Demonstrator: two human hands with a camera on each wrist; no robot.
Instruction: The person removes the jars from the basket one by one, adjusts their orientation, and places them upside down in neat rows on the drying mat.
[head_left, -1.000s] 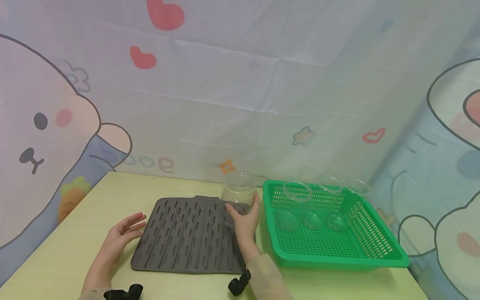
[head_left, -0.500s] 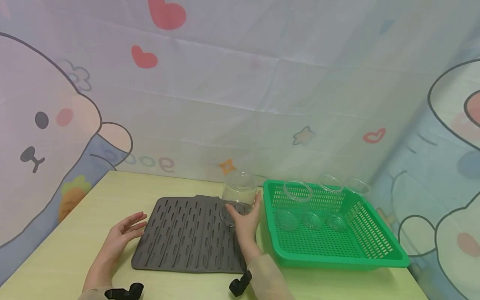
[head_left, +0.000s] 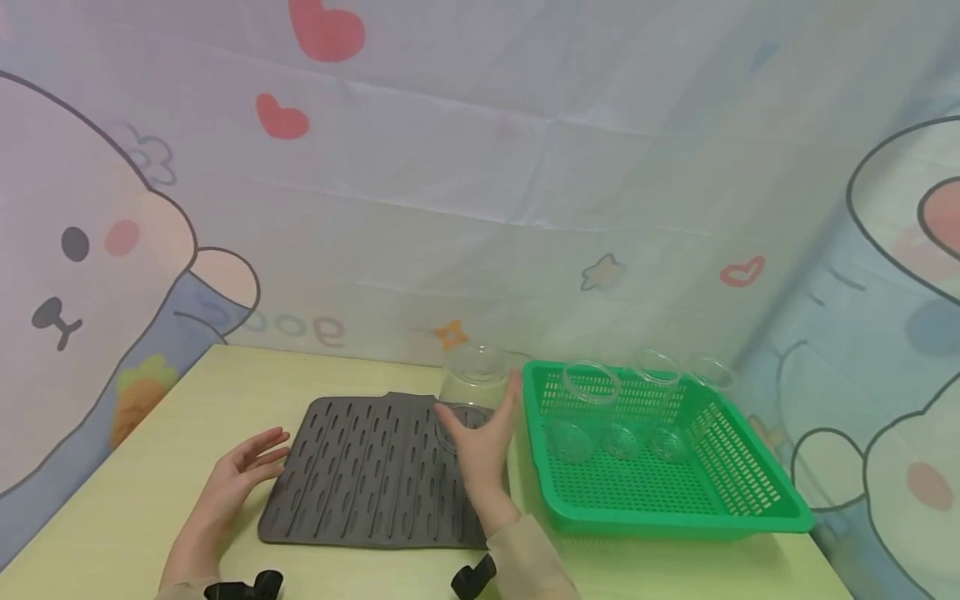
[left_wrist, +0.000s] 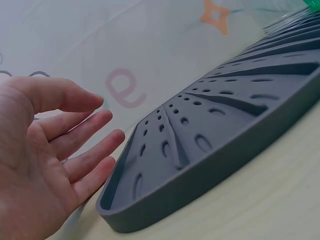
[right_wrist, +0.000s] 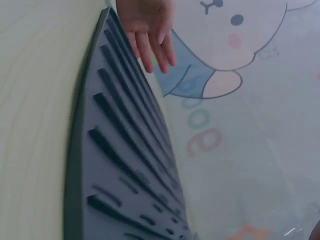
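Observation:
A clear drinking glass [head_left: 476, 385] stands at the back right corner of the dark grey drying mat [head_left: 367, 475]. My right hand [head_left: 483, 446] is in front of it, thumb and fingers spread wide around its near side; whether they touch the glass is hard to tell. In the right wrist view the glass is almost wholly out of frame. Beside the mat's left edge, my left hand [head_left: 236, 475] holds nothing, its fingers loosely extended; the left wrist view shows that hand [left_wrist: 55, 145] apart from the mat's raised rim [left_wrist: 165, 205].
To the right of the mat sits a green plastic basket [head_left: 675, 523]. Several clear glasses, including a near left one [head_left: 592, 392], stand along its back part. The pale wooden table [head_left: 360, 575] meets a printed cloth backdrop [head_left: 450, 208] behind.
My right thumb and fingers have spread wider, loosening from the glass, which stays on the mat. The left hand has stayed in place. The head view has shifted slightly.

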